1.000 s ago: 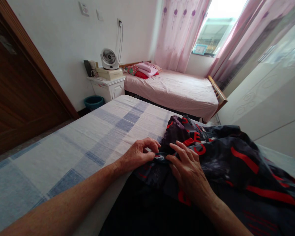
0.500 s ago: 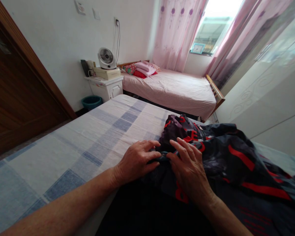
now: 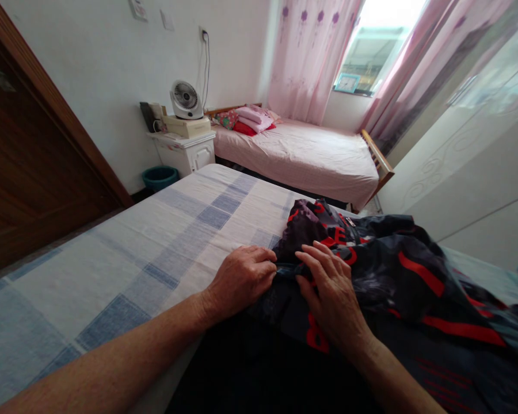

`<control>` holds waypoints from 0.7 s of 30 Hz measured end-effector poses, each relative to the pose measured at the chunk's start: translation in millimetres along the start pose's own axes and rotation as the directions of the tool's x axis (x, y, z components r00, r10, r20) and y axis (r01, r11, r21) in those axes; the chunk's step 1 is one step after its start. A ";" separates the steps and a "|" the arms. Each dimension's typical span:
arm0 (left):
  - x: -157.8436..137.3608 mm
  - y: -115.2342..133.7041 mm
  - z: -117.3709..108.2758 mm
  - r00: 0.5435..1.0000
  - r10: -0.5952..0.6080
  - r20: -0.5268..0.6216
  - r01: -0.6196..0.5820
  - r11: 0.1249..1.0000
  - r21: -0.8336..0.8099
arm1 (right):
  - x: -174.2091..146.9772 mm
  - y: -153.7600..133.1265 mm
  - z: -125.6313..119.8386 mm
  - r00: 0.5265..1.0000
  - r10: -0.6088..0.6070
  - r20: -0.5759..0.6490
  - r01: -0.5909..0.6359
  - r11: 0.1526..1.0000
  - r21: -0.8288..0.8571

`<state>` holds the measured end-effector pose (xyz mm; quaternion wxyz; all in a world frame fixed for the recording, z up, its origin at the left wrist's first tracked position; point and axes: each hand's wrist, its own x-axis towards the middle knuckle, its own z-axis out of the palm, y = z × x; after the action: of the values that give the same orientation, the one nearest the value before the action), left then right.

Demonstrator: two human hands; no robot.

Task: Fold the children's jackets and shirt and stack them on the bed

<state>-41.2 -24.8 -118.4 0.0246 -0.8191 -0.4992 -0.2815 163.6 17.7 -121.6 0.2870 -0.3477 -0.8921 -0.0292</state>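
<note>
A dark jacket (image 3: 380, 270) with red stripes and red lettering lies bunched on the bed with the blue-and-white checked sheet (image 3: 176, 224). A small zipper pull shows near its far side. My left hand (image 3: 246, 279) has its fingers closed on the jacket's left edge, thumb against the fingers. Just to the right, my right hand (image 3: 330, 287) rests on the fabric with its fingers apart and slightly bent. A narrow strip of the jacket's edge runs between the two hands. The fabric beneath my right palm is hidden.
Beyond stands a second bed (image 3: 302, 146) with a pink sheet and folded bedding. A white fan (image 3: 185, 100) sits on a box on the nightstand (image 3: 198, 155), beside a teal bin (image 3: 159, 178). A brown door (image 3: 38, 155) is at left, a white wardrobe (image 3: 479, 149) at right.
My left hand's fingers and thumb have come together on the jacket's edge; before, they were apart. My right hand has barely shifted, and the jacket lies nearly the same.
</note>
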 end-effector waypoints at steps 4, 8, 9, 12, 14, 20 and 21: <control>0.2 1.7 0.0 1.000 0.004 -0.002 -0.004 0.999 -0.033 | 1.3 0.3 1.4 0.999 0.009 0.032 -0.009 1.000 0.000; 0.3 4.5 0.8 0.999 -0.038 -0.021 0.037 0.998 -0.044 | 3.7 -3.2 -2.7 0.999 0.038 -0.032 -0.036 0.997 0.063; 0.3 4.8 0.8 0.998 -0.064 -0.017 0.062 0.997 -0.055 | 4.0 -3.9 -3.8 0.998 0.056 -0.040 -0.052 0.996 0.077; 0.3 4.3 0.4 0.989 -0.148 0.029 0.150 0.983 -0.107 | 3.9 -4.3 -6.4 0.996 0.093 -0.009 -0.092 0.990 0.108; 0.5 3.3 -0.1 0.982 -0.182 0.056 0.188 0.973 -0.137 | 3.3 -3.7 -7.1 0.998 0.066 0.009 -0.066 0.990 0.125; 0.0 5.0 -4.3 0.976 -0.209 0.067 0.218 0.961 -0.171 | 2.7 -4.5 -6.3 0.992 -0.112 0.065 0.102 0.985 0.135; -0.6 6.2 -5.4 0.977 -0.208 0.053 0.214 0.962 -0.168 | 2.8 -4.8 -5.9 0.991 -0.113 0.073 0.102 0.986 0.135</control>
<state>-38.6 -30.2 -112.7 -0.0853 -0.7652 -0.5575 -0.3104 161.8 14.3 -114.5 0.2710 -0.2803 -0.9204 0.0283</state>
